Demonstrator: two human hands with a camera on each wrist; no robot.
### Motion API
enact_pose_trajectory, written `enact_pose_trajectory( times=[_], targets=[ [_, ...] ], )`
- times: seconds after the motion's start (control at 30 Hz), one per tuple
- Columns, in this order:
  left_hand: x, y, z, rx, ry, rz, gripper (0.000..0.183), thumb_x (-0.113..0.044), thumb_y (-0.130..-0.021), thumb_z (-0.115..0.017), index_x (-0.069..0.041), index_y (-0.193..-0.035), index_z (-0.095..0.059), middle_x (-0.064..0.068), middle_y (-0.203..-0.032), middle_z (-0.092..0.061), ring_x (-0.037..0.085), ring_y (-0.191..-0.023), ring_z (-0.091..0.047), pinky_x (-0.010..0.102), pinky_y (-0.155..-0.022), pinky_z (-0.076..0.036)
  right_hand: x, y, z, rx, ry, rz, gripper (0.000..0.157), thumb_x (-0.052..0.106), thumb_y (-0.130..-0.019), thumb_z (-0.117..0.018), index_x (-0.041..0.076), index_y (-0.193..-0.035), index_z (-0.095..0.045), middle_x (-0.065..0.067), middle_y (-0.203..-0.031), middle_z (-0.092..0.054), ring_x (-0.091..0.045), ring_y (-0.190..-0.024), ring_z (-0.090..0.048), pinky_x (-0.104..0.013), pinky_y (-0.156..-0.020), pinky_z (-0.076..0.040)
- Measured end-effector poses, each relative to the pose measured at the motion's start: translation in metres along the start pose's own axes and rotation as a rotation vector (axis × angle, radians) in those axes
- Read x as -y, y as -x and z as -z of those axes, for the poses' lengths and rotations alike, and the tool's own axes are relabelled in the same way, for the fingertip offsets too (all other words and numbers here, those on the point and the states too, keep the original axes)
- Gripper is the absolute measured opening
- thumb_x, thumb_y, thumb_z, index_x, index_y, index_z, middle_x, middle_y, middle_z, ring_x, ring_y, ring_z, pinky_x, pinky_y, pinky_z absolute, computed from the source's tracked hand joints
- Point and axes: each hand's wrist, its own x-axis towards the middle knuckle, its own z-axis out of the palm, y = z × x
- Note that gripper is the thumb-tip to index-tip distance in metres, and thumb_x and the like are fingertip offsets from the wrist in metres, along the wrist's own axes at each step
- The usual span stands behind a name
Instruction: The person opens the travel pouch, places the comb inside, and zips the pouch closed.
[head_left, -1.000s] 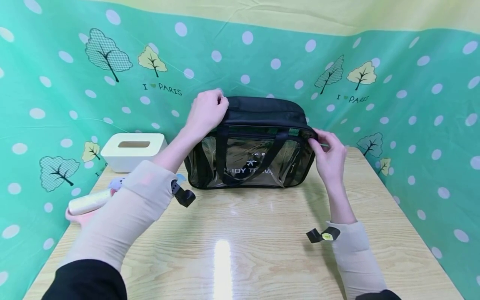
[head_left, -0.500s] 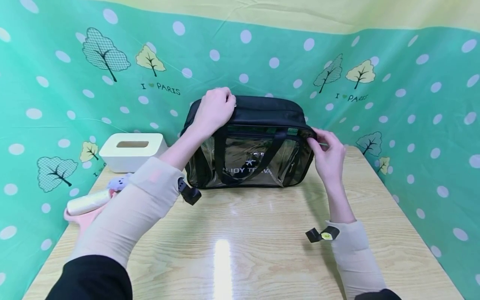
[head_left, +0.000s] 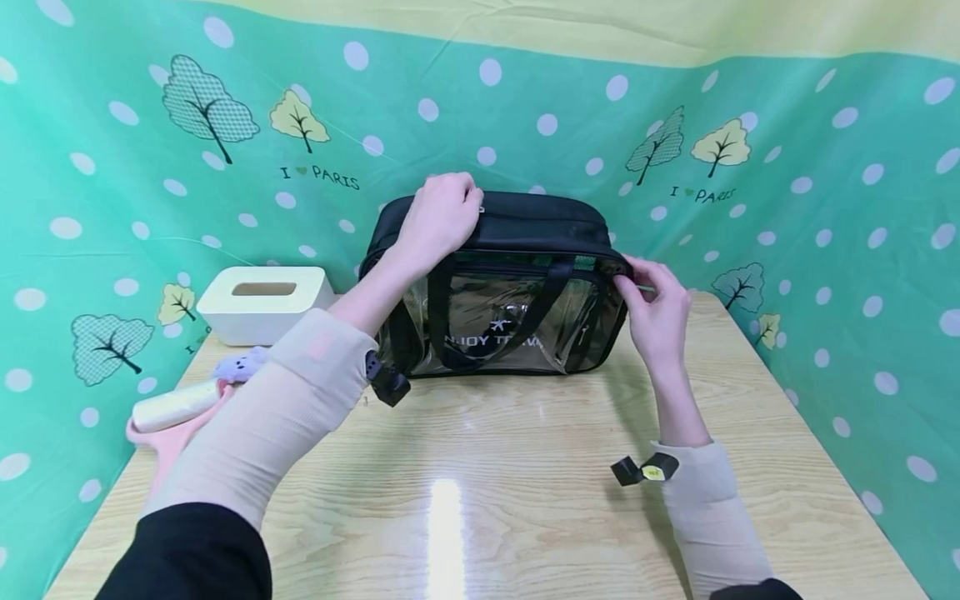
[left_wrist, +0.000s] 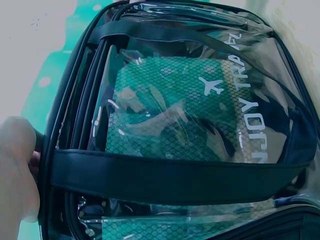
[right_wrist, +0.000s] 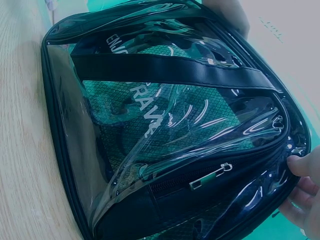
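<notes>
A black travel bag (head_left: 540, 218) with clear panels and two strap handles stands upright on the table. My left hand (head_left: 442, 218) is on its top, fingers curled at the zipper, and a small metal zipper pull (head_left: 481, 210) shows beside the fingertips. At the bag's upper right corner, my right hand (head_left: 660, 304) pinches the edge between thumb and fingers. Through the clear front in the left wrist view, a green mesh-patterned thing (left_wrist: 165, 105) is visible inside. A side zipper with a metal slider (right_wrist: 205, 181) shows in the right wrist view; my right thumb (right_wrist: 306, 165) presses the rim.
A white tissue box (head_left: 262, 312) stands at the back left of the wooden table (head_left: 525, 483). Nearer lie a pink-handled lint roller (head_left: 176, 408) and a small purple plush-like thing (head_left: 240, 365), partly behind my left arm. A green dotted curtain (head_left: 480, 117) hangs close behind the bag.
My left hand has slid rightward along the bag's top, the metal pull moving with it, and has uncovered the bag's upper left corner. The right hand stays at its corner.
</notes>
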Motion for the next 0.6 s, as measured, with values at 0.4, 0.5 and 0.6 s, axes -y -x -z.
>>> enact_pose_trajectory(
  times=[0.4,0.5,0.6],
  targets=[
    [-0.014,-0.005,-0.009,0.006,0.013,-0.037,0.038,-0.027,-0.111,-0.037,-0.013,-0.078,-0.047,0.005,-0.073,-0.048,0.023,-0.06,-0.046,0.032,-0.058,-0.036,0.001,0.0,0.0,-0.001,-0.007,-0.003,0.024,0.012,-0.097,-0.072,0.012,-0.12,-0.077,-0.016,-0.113,-0.073,0.006,-0.091,-0.066,-0.008,-0.079,-0.054],
    [-0.016,-0.006,-0.01,0.004,0.015,-0.062,0.039,-0.027,-0.111,-0.038,-0.012,-0.076,-0.045,0.005,-0.07,-0.045,0.022,-0.059,-0.044,0.031,-0.056,-0.034,0.0,0.0,0.0,0.001,-0.008,0.002,0.024,0.013,-0.097,-0.072,0.012,-0.12,-0.077,-0.016,-0.112,-0.073,0.006,-0.091,-0.066,-0.009,-0.079,-0.055],
    [-0.018,-0.008,-0.011,-0.001,0.014,-0.084,0.039,-0.027,-0.111,-0.041,-0.012,-0.075,-0.044,0.004,-0.069,-0.044,0.022,-0.058,-0.043,0.03,-0.056,-0.033,-0.001,-0.001,0.0,0.001,-0.008,0.007,0.024,0.013,-0.097,-0.072,0.012,-0.12,-0.077,-0.015,-0.111,-0.073,0.005,-0.092,-0.066,-0.01,-0.08,-0.055]
  ],
)
